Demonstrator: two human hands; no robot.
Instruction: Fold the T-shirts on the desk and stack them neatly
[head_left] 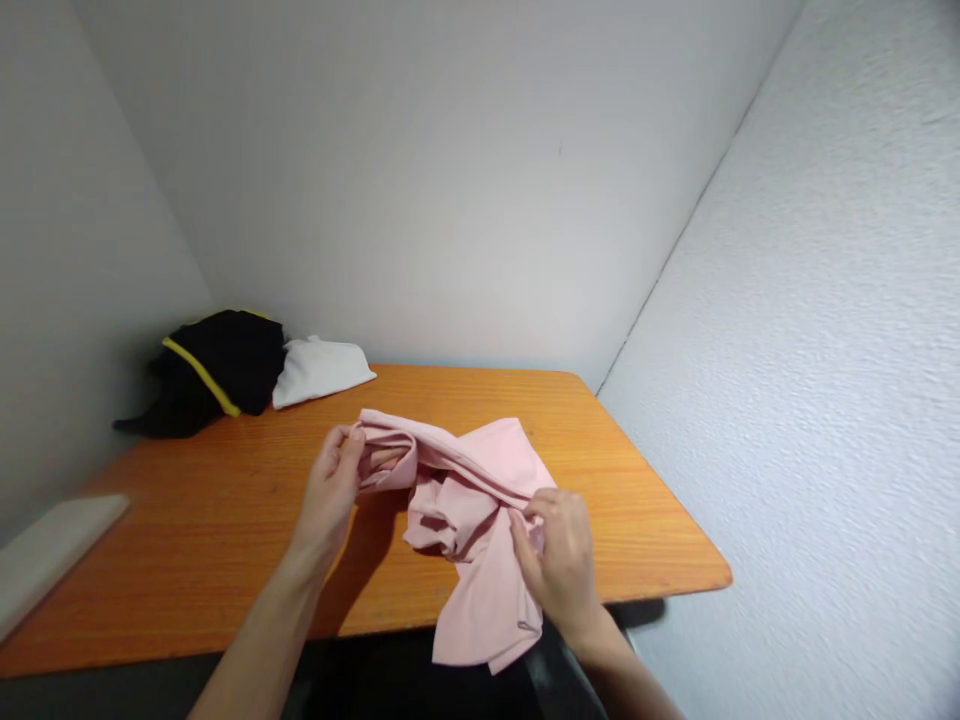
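Currently, a pink cloth garment (pixel 469 510) is being held just above the centre of an orange wood-grain tabletop (pixel 637 510), with its lower part hanging past the near edge at about 6 o'clock. Its upper left fold is being pinched by the left hand (pixel 328 490), the fingers closed on a gathered band of cloth, where a patch of skin tone inside the fold is probably those fingers. The right side is being gripped by the right hand (pixel 559 560), its fingers curled closely into the cloth near 4 o'clock; neither hand is spread wide. The hands are being kept apart, so the fabric is being drawn into a loose, sagging bridge between them.

The garment is judged to be light, soft and limp, likely to slump and bunch wherever it is released. Thin cloth of this kind may slip from a shallow pinch, so the gathered fold and thicker seamed edges seem the surest places to hold.

Beyond it, a black garment with yellow trim (pixel 217 370) is lying at about 10 o'clock, touching a white cloth (pixel 319 372) at about 11 o'clock. A pale flat board (pixel 52 560) is resting near 9 o'clock.
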